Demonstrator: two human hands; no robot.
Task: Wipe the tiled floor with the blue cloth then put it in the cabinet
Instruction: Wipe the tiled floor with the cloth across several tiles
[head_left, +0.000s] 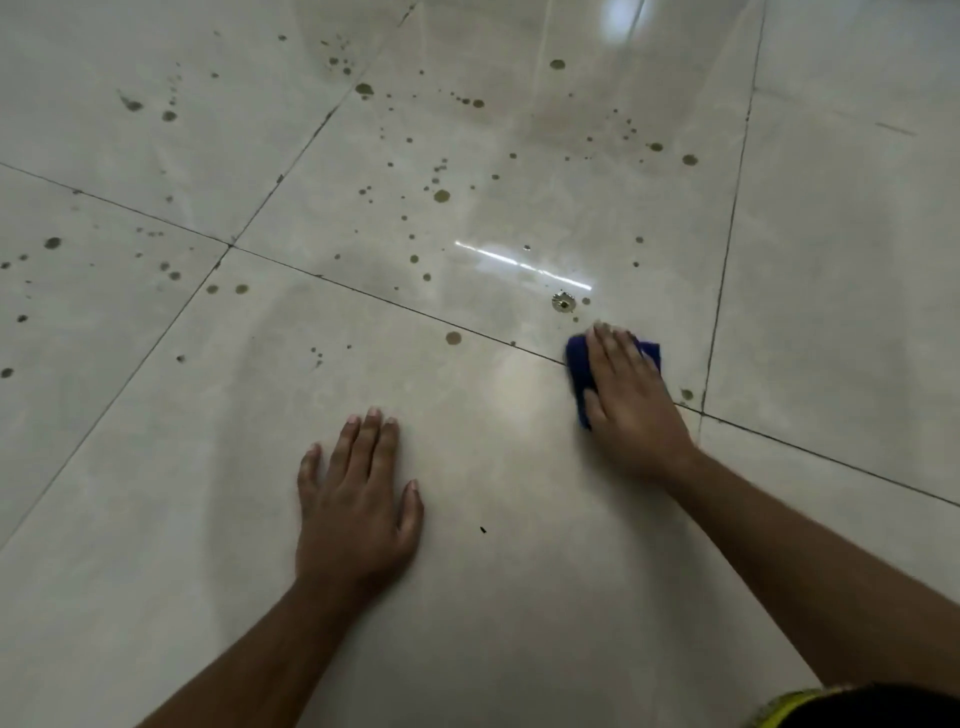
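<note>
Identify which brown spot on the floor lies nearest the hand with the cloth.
The spot just right of the right hand, beside the grout line. The others lie farther from the cloth.

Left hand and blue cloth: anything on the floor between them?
Head view: nothing. Only bare pale tile lies between the left hand and the blue cloth.

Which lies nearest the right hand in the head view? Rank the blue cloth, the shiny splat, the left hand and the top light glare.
1. blue cloth, under the right hand.
2. shiny splat, just beyond the fingertips.
3. left hand, flat on the tile, leftward.
4. light glare, top edge.
</note>
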